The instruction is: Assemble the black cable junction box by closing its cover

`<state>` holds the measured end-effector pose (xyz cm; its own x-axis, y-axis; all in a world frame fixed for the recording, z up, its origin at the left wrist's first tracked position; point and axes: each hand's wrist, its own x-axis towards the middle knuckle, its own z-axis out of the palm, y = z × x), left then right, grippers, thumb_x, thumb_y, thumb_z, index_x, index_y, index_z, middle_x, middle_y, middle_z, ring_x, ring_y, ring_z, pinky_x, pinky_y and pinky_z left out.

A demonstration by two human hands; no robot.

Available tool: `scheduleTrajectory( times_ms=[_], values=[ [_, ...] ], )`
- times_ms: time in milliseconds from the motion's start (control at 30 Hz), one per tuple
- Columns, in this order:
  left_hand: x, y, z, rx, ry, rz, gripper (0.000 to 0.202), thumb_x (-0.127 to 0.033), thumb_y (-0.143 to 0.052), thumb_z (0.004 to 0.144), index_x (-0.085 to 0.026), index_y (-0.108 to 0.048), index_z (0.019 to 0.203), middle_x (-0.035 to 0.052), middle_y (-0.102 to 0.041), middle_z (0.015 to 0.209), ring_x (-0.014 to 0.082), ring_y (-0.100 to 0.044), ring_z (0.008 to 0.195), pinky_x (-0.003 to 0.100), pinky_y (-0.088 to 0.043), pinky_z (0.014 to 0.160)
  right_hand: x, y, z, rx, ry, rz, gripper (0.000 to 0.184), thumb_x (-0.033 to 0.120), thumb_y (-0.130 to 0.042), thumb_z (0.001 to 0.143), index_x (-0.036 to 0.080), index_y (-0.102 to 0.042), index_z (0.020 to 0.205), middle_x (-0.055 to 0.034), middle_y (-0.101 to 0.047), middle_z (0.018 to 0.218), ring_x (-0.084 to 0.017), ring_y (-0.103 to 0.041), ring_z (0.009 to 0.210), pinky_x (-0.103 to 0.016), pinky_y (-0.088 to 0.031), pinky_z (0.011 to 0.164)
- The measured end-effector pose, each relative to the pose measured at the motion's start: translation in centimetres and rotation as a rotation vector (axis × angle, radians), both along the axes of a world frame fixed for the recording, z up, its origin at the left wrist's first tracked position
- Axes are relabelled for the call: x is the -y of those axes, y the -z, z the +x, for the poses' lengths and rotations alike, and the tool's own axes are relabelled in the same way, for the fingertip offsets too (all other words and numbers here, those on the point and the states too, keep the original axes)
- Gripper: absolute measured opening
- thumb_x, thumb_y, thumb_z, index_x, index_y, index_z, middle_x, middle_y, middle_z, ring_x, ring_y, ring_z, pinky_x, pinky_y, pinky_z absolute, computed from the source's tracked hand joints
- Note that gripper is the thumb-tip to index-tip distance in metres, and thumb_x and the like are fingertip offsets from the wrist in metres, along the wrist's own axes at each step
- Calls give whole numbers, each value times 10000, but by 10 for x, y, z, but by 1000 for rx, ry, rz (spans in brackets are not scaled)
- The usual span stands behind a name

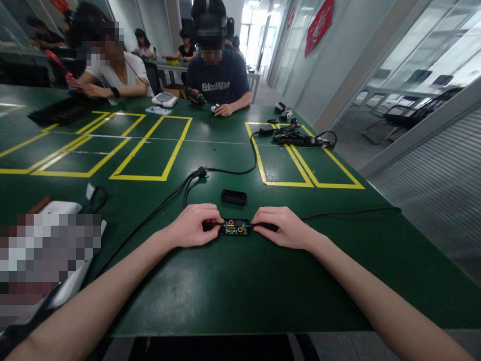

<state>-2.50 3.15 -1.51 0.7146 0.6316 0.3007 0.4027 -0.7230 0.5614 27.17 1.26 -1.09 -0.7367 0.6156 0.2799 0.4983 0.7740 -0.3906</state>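
A small circuit board (236,228) with two copper-wound coils sits in a shallow black case half on the table before me. My left hand (197,224) is closed at its left end, pinching the black cable (212,225) where it enters. At the opposite end my right hand (283,226) pinches the other black cable (267,227) between thumb and fingers. Just beyond the board lies the black case cover (234,197), its hollow side up. Fingertips hide the exact joints between cables and board.
A cable with a plug (202,172) runs across the green table (263,296). Bundled black cables (296,135) lie at the back right among yellow tape outlines. Across the table, a co-worker (218,75) holds a power screwdriver (196,95); another person (112,70) sits at the left.
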Motion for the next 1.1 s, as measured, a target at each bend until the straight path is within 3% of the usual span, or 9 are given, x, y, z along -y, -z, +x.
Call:
scheduleTrajectory(
  times_ms=[300,400,467,567,633,700,800,900,1100],
  values=[
    [-1,-7,6,-154,76,190,200,-166,-528,896,-179,-632,726,16,-582,710,153,-549,674,263,-378,611,0,0,-6,43,-20,55,171,231,-553,989,199,-651,853,-79,-698,901,-203,-620,829,-336,-477,766],
    [0,-4,5,-97,33,154,265,-209,-521,952,-179,-631,713,16,-597,711,145,-562,675,254,-394,628,-6,9,-7,-47,130,61,171,272,-585,982,201,-666,848,-66,-706,867,-208,-643,824,-357,-458,789],
    [1,1,6,-38,-19,92,270,-227,-529,961,-175,-637,719,12,-607,719,132,-565,663,242,-400,626,-11,17,-9,-92,341,92,168,292,-580,992,197,-709,941,-76,-712,899,-230,-658,857,-385,-458,814],
    [2,5,10,26,-85,-23,206,-230,-575,921,-172,-660,742,2,-619,722,122,-554,645,229,-394,603,-19,26,-12,-57,502,130,370,330,-571,1001,227,-666,1343,-140,-701,1196,-307,-635,1085,-467,-472,908],
    [2,5,12,44,-103,-92,181,-227,-594,896,-170,-677,745,-2,-618,715,115,-533,626,223,-381,582,-23,29,-12,2,438,118,465,332,-545,1020,303,-575,1483,-144,-609,1442,-340,-558,1262,-537,-448,995],
    [2,4,13,56,-106,-141,176,-233,-602,887,-167,-695,753,-6,-609,701,109,-515,608,218,-372,566,-24,28,-12,35,348,69,417,312,-520,1039,342,-612,1446,-118,-563,1526,-336,-521,1335,-573,-419,1046],
    [0,2,12,68,-101,-172,180,-248,-608,886,-165,-706,759,-11,-594,684,103,-510,596,215,-376,562,-24,24,-9,-13,279,-10,262,300,-551,1035,286,-743,1214,-116,-671,1395,-307,-591,1278,-558,-437,1055],
    [-2,3,11,59,-101,-191,129,-246,-625,871,-167,-716,824,-24,-588,662,99,-513,576,212,-380,558,-21,21,-8,-146,255,-65,152,284,-619,993,236,-762,1004,-112,-726,1236,-279,-659,1166,-509,-506,1020],
    [-2,6,9,52,-133,-244,241,-266,-652,857,-194,-636,1087,-72,-572,648,103,-523,548,207,-376,535,-10,20,-16,-433,258,-295,251,238,-680,912,226,-709,1160,-100,-632,1245,-167,-702,866,-369,-646,818]
  ],
)
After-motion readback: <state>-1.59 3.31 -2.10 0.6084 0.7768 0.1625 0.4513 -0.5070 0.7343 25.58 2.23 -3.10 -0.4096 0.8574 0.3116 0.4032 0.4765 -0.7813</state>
